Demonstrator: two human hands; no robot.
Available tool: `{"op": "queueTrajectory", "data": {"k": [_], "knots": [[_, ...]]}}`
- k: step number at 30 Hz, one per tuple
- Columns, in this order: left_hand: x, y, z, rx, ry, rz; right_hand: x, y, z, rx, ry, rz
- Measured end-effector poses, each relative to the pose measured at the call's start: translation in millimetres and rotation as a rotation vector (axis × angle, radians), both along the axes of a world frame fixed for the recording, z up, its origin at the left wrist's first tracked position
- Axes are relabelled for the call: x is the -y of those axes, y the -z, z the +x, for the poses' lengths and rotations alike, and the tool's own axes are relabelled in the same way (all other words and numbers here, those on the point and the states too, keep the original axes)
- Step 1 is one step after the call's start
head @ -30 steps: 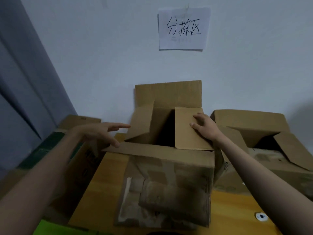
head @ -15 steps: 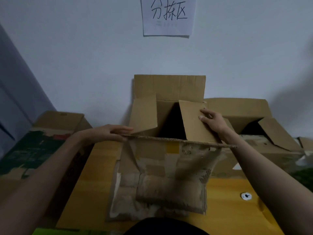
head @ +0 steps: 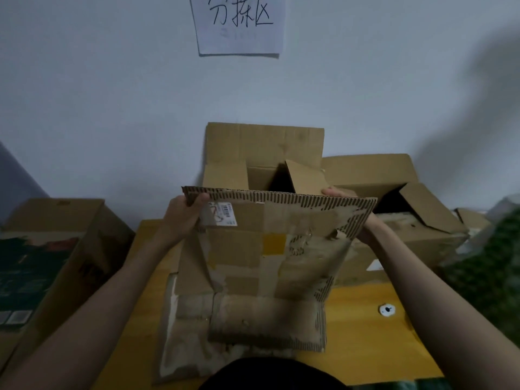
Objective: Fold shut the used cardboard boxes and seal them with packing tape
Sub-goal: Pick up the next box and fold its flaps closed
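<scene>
At frame centre we see the worn cardboard box [head: 253,277] on the yellow tabletop [head: 365,333]. Our left hand [head: 183,215] grips its raised near flap [head: 281,209] at the left corner; our right hand [head: 349,209] holds the right end.

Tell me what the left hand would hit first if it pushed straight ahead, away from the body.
Probably the left side flap just beyond the near flap that the left hand grips; depth is unclear.

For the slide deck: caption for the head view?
Both hands lift the near flap of an open cardboard box.
</scene>
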State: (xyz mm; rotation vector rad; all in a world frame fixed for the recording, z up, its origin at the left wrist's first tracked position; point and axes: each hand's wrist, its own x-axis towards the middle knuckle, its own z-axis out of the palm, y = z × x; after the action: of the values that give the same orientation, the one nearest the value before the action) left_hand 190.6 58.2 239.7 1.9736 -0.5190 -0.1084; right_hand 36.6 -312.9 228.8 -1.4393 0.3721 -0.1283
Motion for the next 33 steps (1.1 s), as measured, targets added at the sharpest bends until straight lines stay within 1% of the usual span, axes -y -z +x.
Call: {"op": "queueTrajectory", "data": {"k": [4, 6, 8, 10, 11, 12, 14, 16, 18, 19, 21, 22, 23, 24, 25, 26, 28, 29, 30, 32, 33], "knots": [[7, 6, 1, -0.013, -0.089, -0.048, -13, -8, -10, -0.002, -0.093, -0.083], [3, 9, 1, -0.016, -0.06, -0.01, -6, -6, -9, -0.027, -0.182, -0.248], [-1, 7, -7, 0.01, -0.014, 0.097, -3, -7, -9, -0.079, -0.269, -0.376], [2, 4, -20, 0.02, 0.052, 0.121, 13, 7, -4, -0.143, -0.334, -0.436], [4, 5, -27, 0.022, 0.056, 0.118, 15, 14, 0, -0.168, -0.31, -0.407], [5, 4, -34, 0.031, 0.053, 0.127, 11, 14, -1, -0.149, -0.32, -0.466], [3, 6, -43, 0.052, 0.004, 0.106, 8, 10, 1, -0.154, -0.18, -0.379], [-2, 8, -48, 0.025, -0.045, 0.032, 10, 15, -6, -0.186, -0.102, -0.22], [-5, 5, -49, -0.029, -0.095, 0.003, 13, 26, -18, -0.174, -0.07, -0.213], [-6, 4, -48, -0.054, -0.119, -0.004, 10, 27, -23, -0.173, -0.039, -0.172], [-4, 4, -43, -0.043, -0.138, 0.036, 2, 23, -20, -0.152, 0.027, -0.062], [-3, 7, -38, -0.017, -0.145, 0.077, 0, 21, -19, -0.143, 0.016, -0.007], [-2, 10, -32, 0.001, -0.163, 0.12, -3, 17, -18, -0.145, 0.01, -0.006], [-2, 15, -25, 0.012, -0.181, 0.18, -6, 16, -17, -0.135, 0.01, -0.008], [-2, 22, -15, 0.019, -0.193, 0.25, -9, 17, -17, -0.129, 0.003, -0.065], [-1, 26, -7, 0.014, -0.185, 0.325, -11, 21, -18, -0.135, -0.005, -0.158], [5, 25, 7, -0.007, -0.15, 0.418, -17, 35, -17, -0.176, -0.011, -0.401], [11, 21, 14, 0.0, -0.13, 0.422, -20, 42, -16, -0.184, 0.002, -0.471], [19, 14, 20, 0.019, -0.116, 0.397, -23, 47, -17, -0.187, 0.018, -0.496], [38, -6, 34, 0.005, -0.14, 0.257, -25, 51, -21, -0.181, 0.039, -0.47], [47, -19, 43, -0.049, -0.159, 0.166, -25, 54, -23, -0.176, 0.04, -0.443]]}}
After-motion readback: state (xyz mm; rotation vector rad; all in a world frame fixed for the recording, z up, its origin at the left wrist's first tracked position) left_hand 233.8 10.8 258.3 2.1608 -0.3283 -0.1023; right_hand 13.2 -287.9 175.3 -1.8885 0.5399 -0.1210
